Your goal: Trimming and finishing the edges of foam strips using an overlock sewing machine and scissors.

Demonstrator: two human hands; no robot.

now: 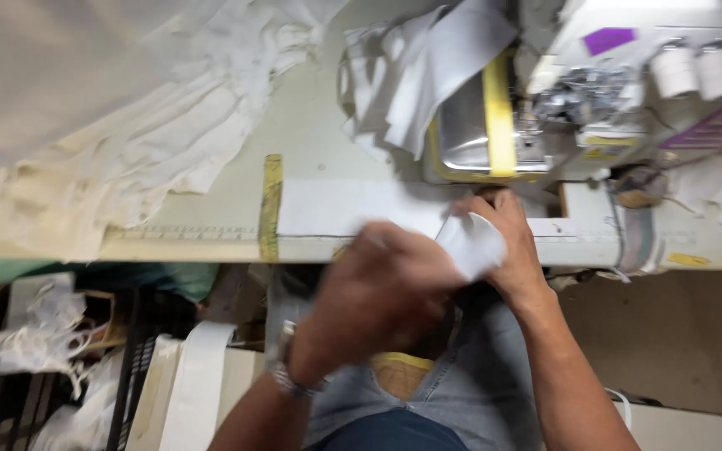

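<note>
Two hands work at the near edge of a pale sewing table (pixel 319 138). The right hand (pixel 507 242) lies at the table edge just in front of the sewing machine (pixel 561 108), its fingers closed on a small white fabric piece (pixel 471 244) that folds over the palm. The left hand (pixel 382 292) is blurred by motion; it sits just left of that piece, overlapping its edge, and whether its fingers grip anything I cannot tell. A metal wristwatch (pixel 287 367) shows on the left wrist.

A long white strip (pixel 353 209) lies flat on the table, running from a yellow tape mark (pixel 271 205) toward the machine. Loose white cloth pieces (pixel 419 75) are piled against the machine's left side, beside a yellow band (pixel 499 117) across its metal plate. Three white thread spools (pixel 712 71) stand at the upper right. A large heap of cream fabric (pixel 102 108) covers the table's left part. Below the table, the person's jeans (pixel 478 367) are visible, with white scraps (pixel 43 334) in a dark rack on the left.
</note>
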